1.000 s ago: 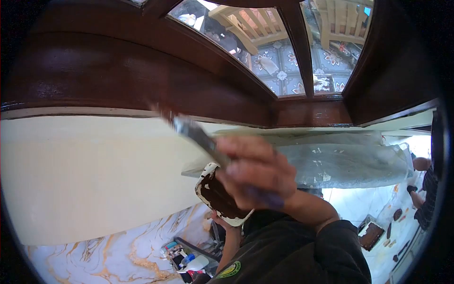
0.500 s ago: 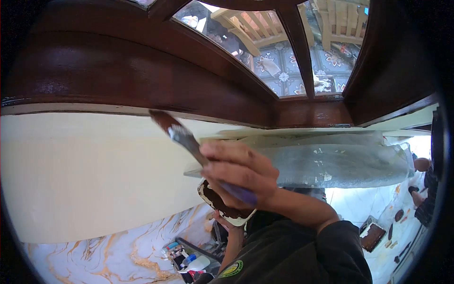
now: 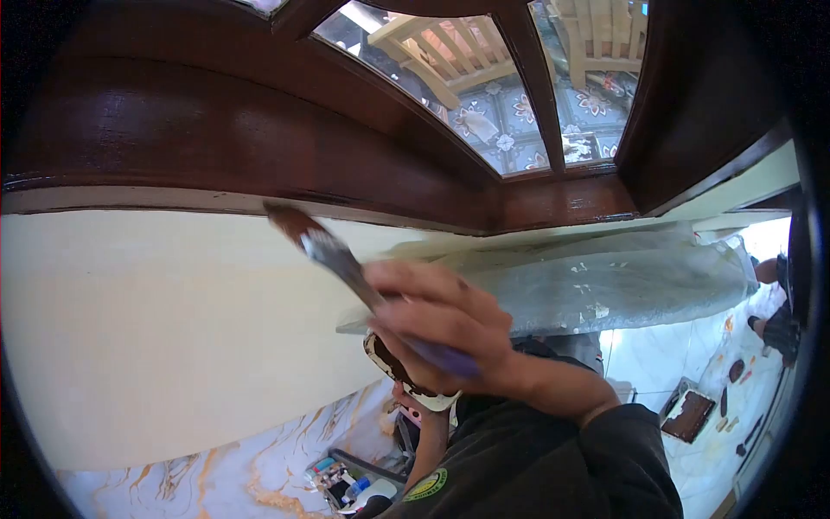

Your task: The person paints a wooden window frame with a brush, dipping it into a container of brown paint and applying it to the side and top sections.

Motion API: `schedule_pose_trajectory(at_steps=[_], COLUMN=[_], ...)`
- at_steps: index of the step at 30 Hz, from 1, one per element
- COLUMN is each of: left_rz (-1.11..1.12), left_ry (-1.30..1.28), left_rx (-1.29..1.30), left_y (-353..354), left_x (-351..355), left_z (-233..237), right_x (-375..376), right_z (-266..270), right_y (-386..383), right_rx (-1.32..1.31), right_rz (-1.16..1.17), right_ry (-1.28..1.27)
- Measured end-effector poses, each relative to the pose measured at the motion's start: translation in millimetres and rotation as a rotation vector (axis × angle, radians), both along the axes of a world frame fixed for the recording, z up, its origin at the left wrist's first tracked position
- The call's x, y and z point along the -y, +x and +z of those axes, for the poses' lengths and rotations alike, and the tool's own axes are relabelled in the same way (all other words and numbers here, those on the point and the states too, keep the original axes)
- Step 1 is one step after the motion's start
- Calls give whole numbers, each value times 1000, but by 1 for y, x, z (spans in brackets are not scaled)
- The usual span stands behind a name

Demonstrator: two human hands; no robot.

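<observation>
A paintbrush (image 3: 334, 256) with dark brown bristles is gripped in my right hand (image 3: 441, 316), its purple handle running back under the fingers. The bristle tip is at the lower edge of the dark brown wooden window frame (image 3: 242, 138), where the frame meets the cream wall (image 3: 173, 320). Below the brush, my left hand (image 3: 417, 402) holds a white-rimmed container (image 3: 443, 403) with brown paint inside. My right hand partly covers that container.
Plastic sheeting (image 3: 605, 281) drapes along the wall under the window. A paint tray (image 3: 689, 415) sits on the white floor (image 3: 640, 359) at right, near another person's leg (image 3: 774, 333). Bottles and tools (image 3: 350, 484) lie lower left by marbled panelling (image 3: 199, 484). Wooden chairs (image 3: 441, 52) show through the glass.
The brush and my right hand have shifted very slightly, with the tip a little further left along the frame's edge. The camera view has tilted a bit.
</observation>
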State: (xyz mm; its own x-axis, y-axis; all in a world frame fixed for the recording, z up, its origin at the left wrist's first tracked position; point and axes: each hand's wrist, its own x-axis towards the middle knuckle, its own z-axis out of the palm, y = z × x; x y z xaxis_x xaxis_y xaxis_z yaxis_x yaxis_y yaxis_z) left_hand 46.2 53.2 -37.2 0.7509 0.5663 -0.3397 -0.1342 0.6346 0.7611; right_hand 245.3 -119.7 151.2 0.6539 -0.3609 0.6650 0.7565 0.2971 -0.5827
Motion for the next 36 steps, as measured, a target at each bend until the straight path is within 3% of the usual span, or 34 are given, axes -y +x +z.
schedule_pose_trajectory(at_steps=[5,8,11,14,16,20,25,36], left_rz=[-101,-200,-229,-200,-234,-202,-109,-120], left_ry=[-125,-206,-189,-152,-209,-104,-63,-73], left_rx=[98,173,159,76,163,77,60,115], left_y=[9,16,23,17,20,16,16,20], left_x=[-14,-30,-31,-33,-30,-21,-6,3], left_z=[7,3,-2,2,4,11,23,28], right_x=[24,24,13,1,-2,-10,-14,-24], right_z=[-35,-47,-53,-47,-43,-37,-34,-36], right_y=[-47,-54,-24,6,23,43,65,91], right_rx=[-71,-288,-405,-367,-290,-235,-94,-68], right_rz=[93,-35,-135,-204,-94,-17,-138,-177], right_ry=[19,4,218,228,239,277,167,122])
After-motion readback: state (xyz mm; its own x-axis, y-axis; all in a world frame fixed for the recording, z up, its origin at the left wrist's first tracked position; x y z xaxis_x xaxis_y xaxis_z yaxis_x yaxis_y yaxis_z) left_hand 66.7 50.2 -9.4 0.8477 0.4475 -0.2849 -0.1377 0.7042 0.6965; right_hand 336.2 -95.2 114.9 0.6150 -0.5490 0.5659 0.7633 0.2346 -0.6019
